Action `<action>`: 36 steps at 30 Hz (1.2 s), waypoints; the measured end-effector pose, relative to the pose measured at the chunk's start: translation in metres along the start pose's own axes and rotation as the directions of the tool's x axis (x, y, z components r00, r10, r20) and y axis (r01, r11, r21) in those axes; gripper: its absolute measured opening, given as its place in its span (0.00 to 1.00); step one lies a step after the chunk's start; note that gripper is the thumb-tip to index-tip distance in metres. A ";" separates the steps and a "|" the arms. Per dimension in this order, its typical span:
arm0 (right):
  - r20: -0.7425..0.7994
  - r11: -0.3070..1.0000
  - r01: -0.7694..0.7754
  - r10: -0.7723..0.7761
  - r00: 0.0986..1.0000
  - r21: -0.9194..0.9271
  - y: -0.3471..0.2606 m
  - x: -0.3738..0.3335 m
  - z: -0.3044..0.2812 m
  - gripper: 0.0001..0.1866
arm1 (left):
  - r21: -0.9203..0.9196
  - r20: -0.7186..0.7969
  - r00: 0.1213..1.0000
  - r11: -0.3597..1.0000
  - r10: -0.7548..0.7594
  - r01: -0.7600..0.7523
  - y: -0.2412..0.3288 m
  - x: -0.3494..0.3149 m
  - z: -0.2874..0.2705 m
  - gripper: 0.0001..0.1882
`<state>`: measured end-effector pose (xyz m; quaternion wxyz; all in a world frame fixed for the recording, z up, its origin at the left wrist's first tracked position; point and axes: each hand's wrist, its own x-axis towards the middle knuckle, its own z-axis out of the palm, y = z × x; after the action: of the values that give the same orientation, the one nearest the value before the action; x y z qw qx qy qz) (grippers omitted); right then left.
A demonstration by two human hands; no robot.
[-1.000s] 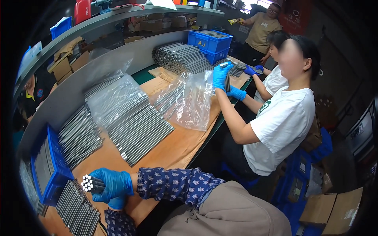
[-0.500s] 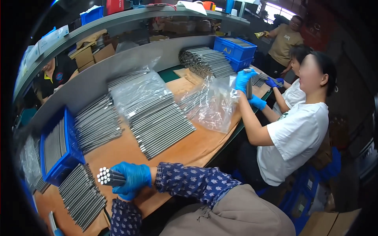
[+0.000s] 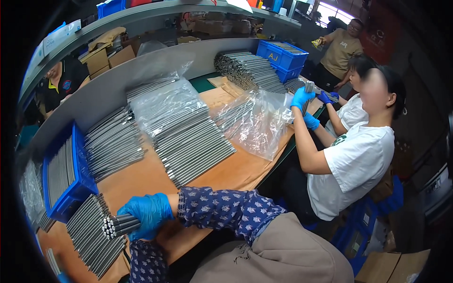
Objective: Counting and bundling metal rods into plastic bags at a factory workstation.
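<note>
My right hand, in a blue glove, is closed around a bundle of metal rods. The bundle's bright round ends point left, over the near rows of loose rods. My left forearm in its patterned sleeve rises from the lower edge to just below the right hand. Most of the left hand is hidden behind the right hand and the bundle, so its fingers do not show. A blue bin holding upright rods stands beyond the near rows.
Clear plastic partly covers flat rows of rods mid-table. More rods lie beside the bin. At right, a co-worker's blue-gloved hand grips rods, near a plastic bag. Stacked blue bins stand at the back.
My right hand and the rod bundle have moved left and slightly down, closer to the near rows. The co-worker's rods have tilted and shifted right.
</note>
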<state>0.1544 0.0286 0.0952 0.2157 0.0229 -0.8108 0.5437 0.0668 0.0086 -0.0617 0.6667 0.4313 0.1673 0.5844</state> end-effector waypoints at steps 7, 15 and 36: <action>-0.061 0.960 -0.249 0.258 0.964 0.132 -0.011 -0.007 -0.011 0.09 | -0.234 0.078 0.996 0.972 0.043 -0.023 -0.009 0.009 0.001 0.24; -0.137 0.958 0.019 0.021 0.990 0.287 0.018 -0.004 -0.008 0.14 | -0.470 0.118 0.984 0.880 0.136 -0.065 -0.014 0.021 0.002 0.24; 0.061 0.897 0.110 -0.093 0.994 -0.428 0.000 0.034 -0.010 0.11 | 0.591 -0.381 0.832 0.798 0.402 -0.115 -0.002 -0.016 -0.064 0.26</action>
<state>0.1271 0.0441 0.1111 0.2278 0.0276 -0.9125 0.3385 0.0175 0.0185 -0.1045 0.3618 0.4599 0.4263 0.6899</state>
